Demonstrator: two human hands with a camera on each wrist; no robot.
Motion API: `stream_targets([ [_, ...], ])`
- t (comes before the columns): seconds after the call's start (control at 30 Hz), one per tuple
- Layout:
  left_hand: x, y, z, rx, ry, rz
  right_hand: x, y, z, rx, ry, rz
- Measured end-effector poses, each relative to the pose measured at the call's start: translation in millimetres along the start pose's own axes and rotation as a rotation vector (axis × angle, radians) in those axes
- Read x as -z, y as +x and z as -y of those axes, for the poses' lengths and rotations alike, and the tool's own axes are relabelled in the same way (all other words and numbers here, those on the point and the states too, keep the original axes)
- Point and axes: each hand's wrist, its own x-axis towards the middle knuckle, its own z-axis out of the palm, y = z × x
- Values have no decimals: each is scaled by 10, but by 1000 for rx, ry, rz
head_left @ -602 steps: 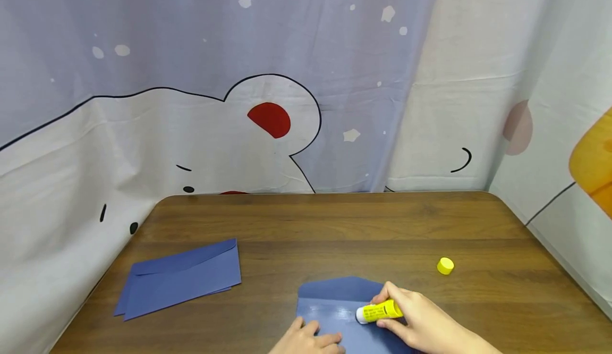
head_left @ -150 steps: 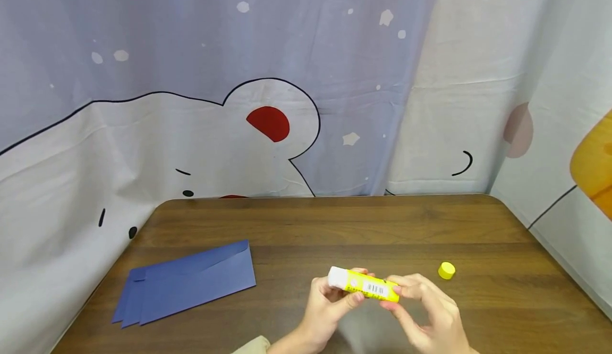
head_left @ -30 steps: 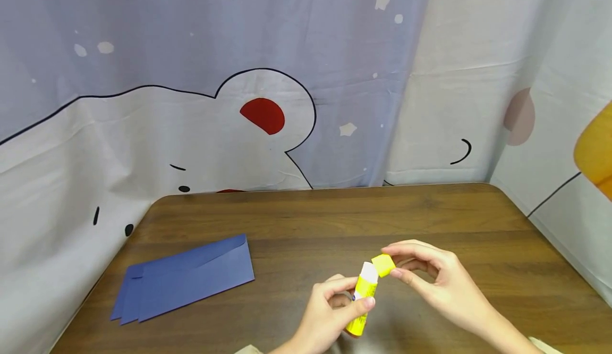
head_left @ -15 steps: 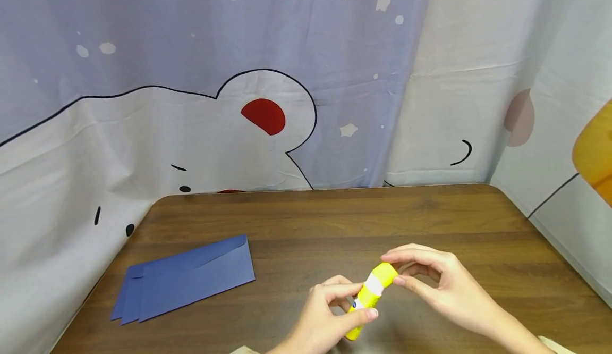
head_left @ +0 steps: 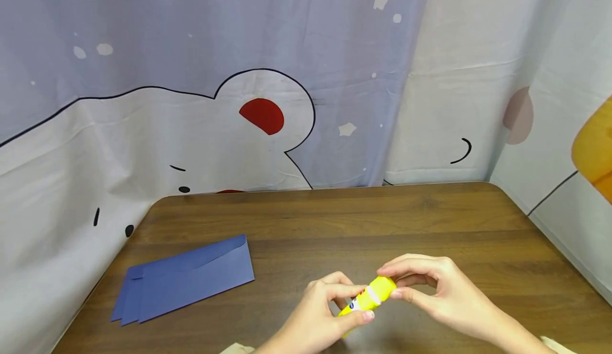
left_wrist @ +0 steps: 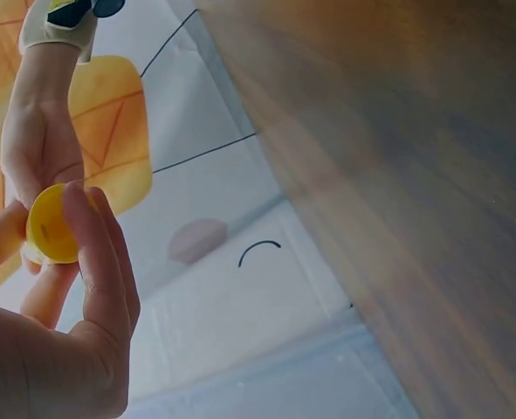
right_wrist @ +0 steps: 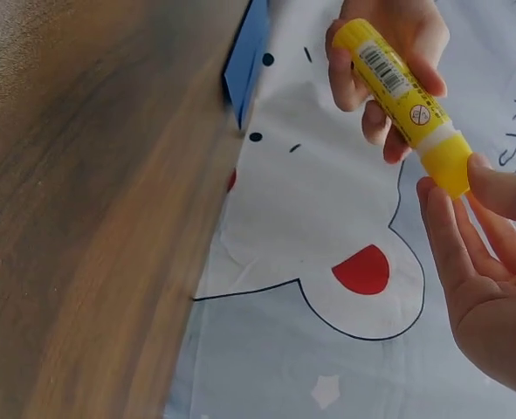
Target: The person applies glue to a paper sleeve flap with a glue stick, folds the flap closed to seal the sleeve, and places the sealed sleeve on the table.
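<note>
A yellow glue stick (right_wrist: 395, 83) is held in the air over the front of the table, tilted up to the right. My left hand (head_left: 317, 311) grips its barrel between thumb and fingers. With thumb and fingertips my right hand (head_left: 437, 293) pinches the yellow cap (head_left: 383, 287), which sits over the stick's upper end. A narrow white band shows between cap and barrel. From the left wrist the round base of the glue stick (left_wrist: 52, 225) faces the camera. Away to the left lie several overlapping blue envelopes (head_left: 191, 279), apart from both hands.
The brown wooden table (head_left: 306, 221) has rounded back corners. A printed curtain (head_left: 354, 77) hangs behind it and along its sides. One blue envelope edge (right_wrist: 247, 65) shows in the right wrist view.
The cap, picked up from the table's right side, has moved onto the glue stick's end, and the white band has narrowed. Earlier, an envelope under the hands joined the pile on the left.
</note>
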Motion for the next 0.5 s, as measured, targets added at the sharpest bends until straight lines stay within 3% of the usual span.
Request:
stream_targets([
  [0.2, -4, 10, 14, -36, 60, -7, -56, -14, -140, 135, 42, 3],
  [0.37, -39, 12, 78, -68, 99, 1, -98, -44, -202, 162, 42, 6],
  [0.5, -76, -11, 145, -59, 65, 19, -149, -97, -245, 169, 37, 8],
])
